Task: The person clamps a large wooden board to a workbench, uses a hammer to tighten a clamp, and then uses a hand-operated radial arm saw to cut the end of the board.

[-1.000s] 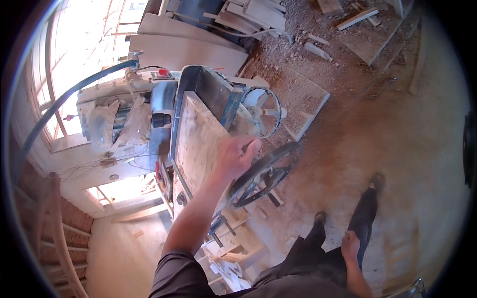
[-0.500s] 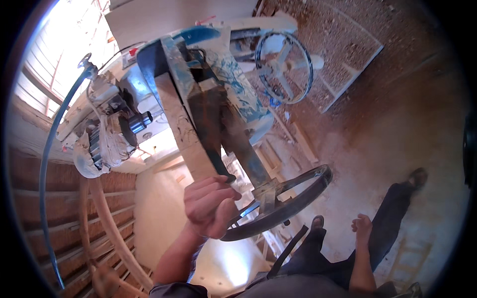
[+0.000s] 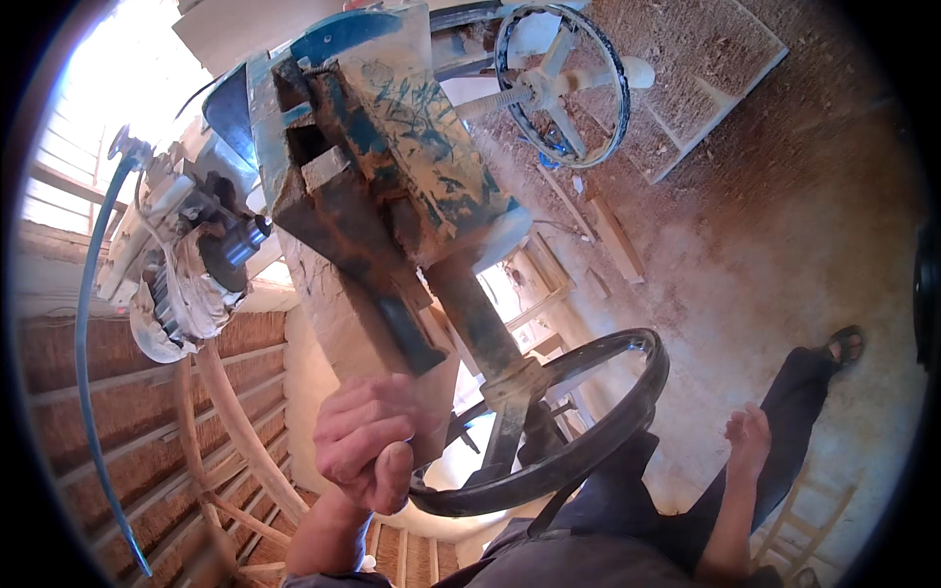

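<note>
Clamped on wooden board [image 3: 331,323] with left hand [image 3: 365,439], loosely open with right hand [image 3: 750,439].
Likely stiff, heavyish; best held by near end.

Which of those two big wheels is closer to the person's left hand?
The lower black wheel: its rim comes right up beside the left hand. The pale-spoked wheel is higher in the picture, well away from that hand.

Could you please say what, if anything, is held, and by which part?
Left hand: apparently a pale, flat wooden board, by its near end; right hand: nothing.
</note>
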`<state>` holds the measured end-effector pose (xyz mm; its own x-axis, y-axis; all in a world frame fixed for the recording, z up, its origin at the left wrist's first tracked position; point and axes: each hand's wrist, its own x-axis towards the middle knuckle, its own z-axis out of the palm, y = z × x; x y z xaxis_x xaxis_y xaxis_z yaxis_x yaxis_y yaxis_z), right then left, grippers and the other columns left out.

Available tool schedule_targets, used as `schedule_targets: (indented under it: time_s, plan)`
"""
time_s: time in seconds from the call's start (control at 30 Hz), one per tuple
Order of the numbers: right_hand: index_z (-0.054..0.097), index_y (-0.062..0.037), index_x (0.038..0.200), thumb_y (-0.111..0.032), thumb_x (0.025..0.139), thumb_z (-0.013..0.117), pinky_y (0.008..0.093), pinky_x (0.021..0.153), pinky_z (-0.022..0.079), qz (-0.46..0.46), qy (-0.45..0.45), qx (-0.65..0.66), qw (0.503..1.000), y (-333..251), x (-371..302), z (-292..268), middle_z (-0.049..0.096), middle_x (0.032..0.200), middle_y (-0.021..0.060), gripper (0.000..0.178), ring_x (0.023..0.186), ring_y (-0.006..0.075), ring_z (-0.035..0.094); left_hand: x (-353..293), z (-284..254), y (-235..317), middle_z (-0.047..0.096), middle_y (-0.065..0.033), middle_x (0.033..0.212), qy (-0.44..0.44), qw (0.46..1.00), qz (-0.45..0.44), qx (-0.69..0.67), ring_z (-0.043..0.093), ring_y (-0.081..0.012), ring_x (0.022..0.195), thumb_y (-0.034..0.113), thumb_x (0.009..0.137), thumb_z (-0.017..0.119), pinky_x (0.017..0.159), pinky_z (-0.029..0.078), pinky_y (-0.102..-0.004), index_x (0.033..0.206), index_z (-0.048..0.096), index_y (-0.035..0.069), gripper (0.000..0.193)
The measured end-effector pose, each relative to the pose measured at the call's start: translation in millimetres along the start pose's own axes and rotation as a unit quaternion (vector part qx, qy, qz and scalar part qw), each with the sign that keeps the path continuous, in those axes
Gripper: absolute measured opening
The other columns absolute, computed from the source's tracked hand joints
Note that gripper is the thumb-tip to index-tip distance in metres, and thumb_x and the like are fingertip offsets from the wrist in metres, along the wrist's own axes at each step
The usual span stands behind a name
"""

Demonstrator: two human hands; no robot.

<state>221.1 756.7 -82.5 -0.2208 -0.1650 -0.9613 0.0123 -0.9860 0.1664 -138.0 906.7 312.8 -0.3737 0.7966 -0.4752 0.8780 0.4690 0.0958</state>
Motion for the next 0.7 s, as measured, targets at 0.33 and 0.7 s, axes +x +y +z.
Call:
schedule_targets:
  time_s: [0.33,0.7]
  plan:
    - [0.059,-0.0092,0.111,-0.012,0.092,0.054,0.0287,0.055,0.050,-0.002,0.030,0.041,0.999,21,10,-35,0.063,0.080,0.0059,0.020,0.065,0.0169,0.062,0,3,1,0.063,-0.0112,0.064,0.063,0.995,0.056,-0.052,0.063,-0.0278,0.058,0.004,0.072,0.057,0.062,0.054,-0.0367,0.070,0.062,-0.001,0.008]
    - [0.059,-0.0029,0.105,0.001,0.081,0.054,0.0289,0.046,0.047,-0.132,0.027,-0.120,0.984,43,-72,-29,0.062,0.073,0.0113,0.025,0.055,0.0184,0.059,-24,-5,-8,0.062,-0.0131,0.071,0.199,0.969,0.085,-0.117,0.061,-0.0301,0.062,0.013,0.079,0.066,0.058,0.047,-0.0370,0.081,0.066,0.001,0.012]
